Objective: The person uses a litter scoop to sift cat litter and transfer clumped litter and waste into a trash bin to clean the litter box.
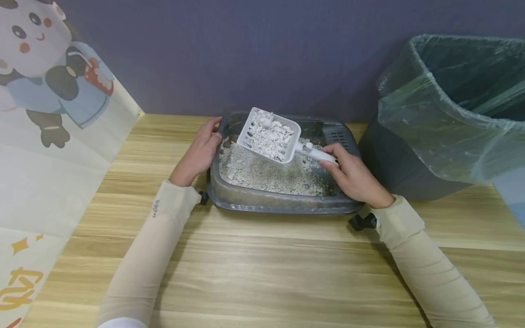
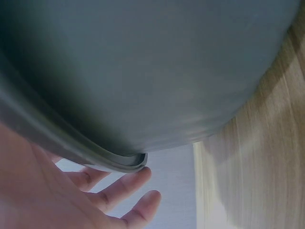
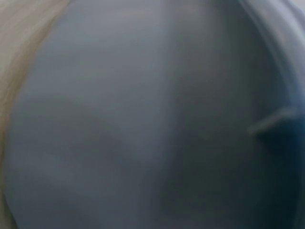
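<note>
In the head view, my right hand (image 1: 352, 175) grips the handle of a white litter scoop (image 1: 315, 153). Pale crumbly litter (image 1: 270, 135) fills the scoop's head, held above a grey litter box (image 1: 262, 200). More granular litter (image 1: 266, 175) covers the bottom of the box. My left hand (image 1: 198, 152) rests against the box's left rim. From the left wrist, the fingers (image 2: 125, 186) of that hand look fairly straight, just past the rim's edge. Only a blurred grey wall (image 3: 119, 119) shows in the right wrist view; my right hand is not visible there.
A tall grey bin (image 1: 410, 164) lined with a translucent green bag (image 1: 443, 114) stands at the right, close to the litter box. Behind the wooden table (image 1: 262, 264) rises a dark purple-grey wall (image 1: 246, 54). A white panel with cartoon art (image 1: 53, 77) borders the left side.
</note>
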`<state>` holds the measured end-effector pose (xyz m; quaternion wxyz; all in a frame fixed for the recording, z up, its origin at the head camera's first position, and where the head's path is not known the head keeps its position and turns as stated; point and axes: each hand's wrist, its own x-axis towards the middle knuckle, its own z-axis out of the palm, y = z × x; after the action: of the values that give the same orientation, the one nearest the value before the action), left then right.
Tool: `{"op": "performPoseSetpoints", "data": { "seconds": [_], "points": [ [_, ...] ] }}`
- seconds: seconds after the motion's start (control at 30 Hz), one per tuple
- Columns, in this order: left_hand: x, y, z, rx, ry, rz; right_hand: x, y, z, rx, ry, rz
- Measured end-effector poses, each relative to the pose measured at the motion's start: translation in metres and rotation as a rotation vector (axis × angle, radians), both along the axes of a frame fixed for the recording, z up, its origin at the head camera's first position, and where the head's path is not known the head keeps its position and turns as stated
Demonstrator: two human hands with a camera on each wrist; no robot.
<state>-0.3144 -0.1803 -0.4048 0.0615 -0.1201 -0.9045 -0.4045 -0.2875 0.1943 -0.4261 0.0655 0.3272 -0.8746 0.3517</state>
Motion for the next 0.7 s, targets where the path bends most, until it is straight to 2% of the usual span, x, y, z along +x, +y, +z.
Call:
{"op": "performPoseSetpoints", "data": {
  "seconds": [0.37, 0.7],
  "points": [
    [0.0006, 0.0010, 0.0009, -0.005, -0.008, 0.005, -0.0004, -0.0003, -0.0011, -0.006, 0.002, -0.019],
    [-0.0004, -0.0001, -0.0004, -0.002, -0.007, 0.000, -0.0008, -0.0004, -0.0012, -0.055, -0.008, -0.009]
  ]
}}
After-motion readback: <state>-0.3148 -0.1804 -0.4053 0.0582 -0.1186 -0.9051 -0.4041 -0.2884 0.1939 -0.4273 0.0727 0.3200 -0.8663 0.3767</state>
